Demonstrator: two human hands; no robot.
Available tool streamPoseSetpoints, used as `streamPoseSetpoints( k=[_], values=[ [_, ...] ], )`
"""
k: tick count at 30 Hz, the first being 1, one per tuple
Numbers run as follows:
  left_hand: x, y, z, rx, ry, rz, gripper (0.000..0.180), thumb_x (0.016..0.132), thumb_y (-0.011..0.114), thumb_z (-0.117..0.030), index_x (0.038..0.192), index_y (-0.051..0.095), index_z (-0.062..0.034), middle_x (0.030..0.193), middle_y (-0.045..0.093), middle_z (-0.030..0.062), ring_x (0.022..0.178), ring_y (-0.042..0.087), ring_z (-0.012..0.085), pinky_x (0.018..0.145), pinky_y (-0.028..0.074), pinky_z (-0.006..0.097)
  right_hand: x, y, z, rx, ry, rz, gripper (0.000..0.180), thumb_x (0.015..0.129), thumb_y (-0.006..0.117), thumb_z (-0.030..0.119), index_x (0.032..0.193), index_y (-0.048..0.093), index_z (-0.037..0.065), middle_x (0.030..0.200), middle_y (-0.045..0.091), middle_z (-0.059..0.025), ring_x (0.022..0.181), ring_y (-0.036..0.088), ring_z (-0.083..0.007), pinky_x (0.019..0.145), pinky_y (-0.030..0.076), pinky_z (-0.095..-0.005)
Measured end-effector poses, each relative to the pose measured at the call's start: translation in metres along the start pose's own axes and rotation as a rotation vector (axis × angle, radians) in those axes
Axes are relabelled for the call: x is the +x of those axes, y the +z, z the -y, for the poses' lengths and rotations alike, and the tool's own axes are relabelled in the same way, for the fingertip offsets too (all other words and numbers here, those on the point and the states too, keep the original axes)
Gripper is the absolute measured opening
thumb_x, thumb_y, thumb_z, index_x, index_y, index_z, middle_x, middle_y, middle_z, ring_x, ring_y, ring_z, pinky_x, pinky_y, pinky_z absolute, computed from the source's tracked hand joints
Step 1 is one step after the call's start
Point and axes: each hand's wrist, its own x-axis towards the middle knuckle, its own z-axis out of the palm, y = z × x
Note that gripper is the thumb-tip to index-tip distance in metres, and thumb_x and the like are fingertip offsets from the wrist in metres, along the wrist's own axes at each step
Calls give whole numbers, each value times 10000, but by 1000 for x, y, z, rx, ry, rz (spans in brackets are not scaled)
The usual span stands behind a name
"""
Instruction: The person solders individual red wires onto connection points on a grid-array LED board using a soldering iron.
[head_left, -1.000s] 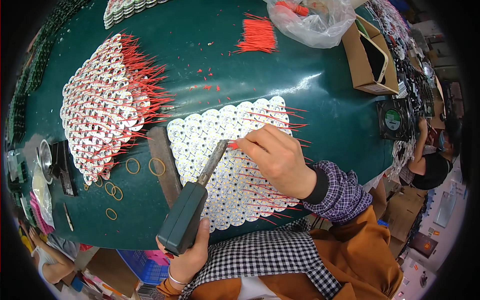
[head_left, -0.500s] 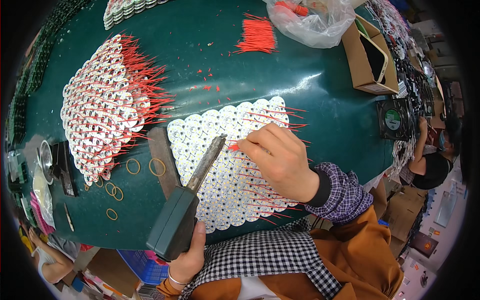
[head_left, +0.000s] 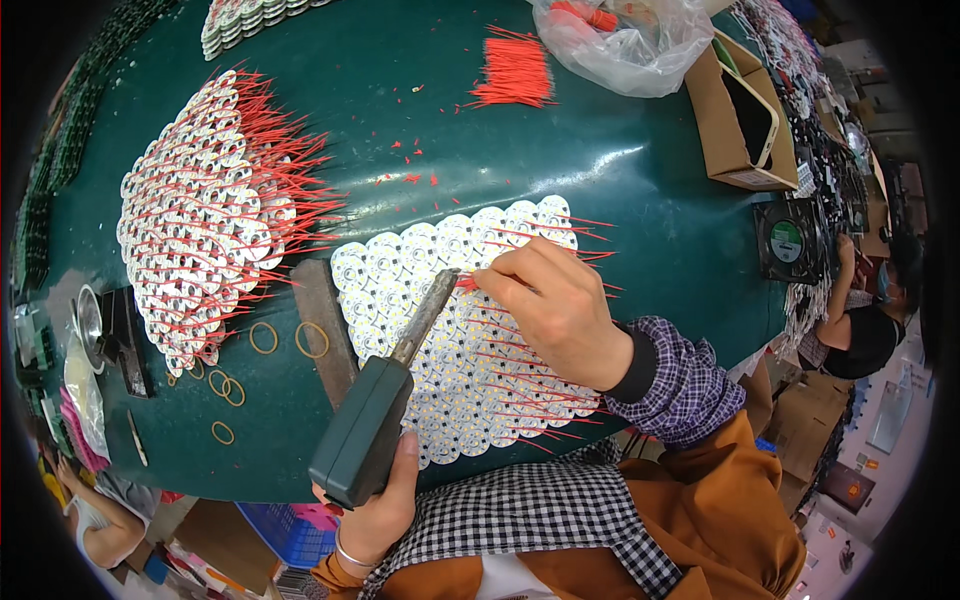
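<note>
In my left hand [head_left: 385, 512] is a dark green soldering gun [head_left: 365, 425], its fingers closed round the grip. The gun's metal barrel slants up and right, its tip just beside my right fingertips. My right hand [head_left: 560, 315] is closed in a pinch on short red wires [head_left: 466, 284], held over a sheet of round white LED boards [head_left: 430, 400]. Red wires stick out from the boards along the sheet's right side. Whether the tip touches a board or wire, I cannot tell. A dark flat bar [head_left: 322, 325] lies against the sheet's left edge.
A fanned pile of wired white boards [head_left: 195, 230] lies at left, rubber bands [head_left: 262, 338] below it. Cut red wires [head_left: 515, 70], a plastic bag [head_left: 635, 45] and a cardboard box [head_left: 735, 130] are at the back. A black fan [head_left: 787, 240] stands at right.
The soldering gun has shifted slightly right, its tip now nearer my right fingertips. My right hand has moved a little left and up, still pinching red wires.
</note>
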Motion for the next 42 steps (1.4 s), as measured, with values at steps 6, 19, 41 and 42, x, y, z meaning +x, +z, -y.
streamPoseSetpoints(
  k=[6, 19, 41, 42],
  values=[
    [4, 2, -1, 24, 43, 16, 382, 879, 734, 60, 1241, 617, 44, 1016, 681, 99, 698, 612, 101, 577, 505, 241, 0, 1, -1, 8, -2, -8, 270, 724, 725, -3, 993, 709, -10, 889, 633, -88, 775, 631, -239, 663, 530, -353],
    [4, 0, -3, 114, 48, 36, 308, 881, 738, 52, 1166, 621, 46, 870, 645, 56, 650, 586, 99, 560, 482, 243, -1, 3, -2, -24, -10, -21, 204, 752, 690, 27, 955, 688, 5, 860, 584, -62, 808, 603, -215, 673, 517, -336],
    [3, 2, -2, 74, 31, 21, 305, 887, 736, 44, 1174, 635, 45, 958, 674, 80, 679, 603, 95, 574, 491, 245, 1, 4, 1, -21, 20, -36, 234, 720, 741, 6, 951, 711, 1, 860, 629, -74, 762, 630, -225, 661, 530, -341],
    [4, 3, -2, 96, 57, 16, 300, 887, 737, 45, 1169, 634, 45, 948, 670, 77, 673, 602, 95, 572, 489, 246, 1, 3, 1, -21, 22, -35, 234, 717, 745, 7, 949, 710, 1, 858, 627, -73, 759, 629, -224, 659, 529, -341]
  ],
)
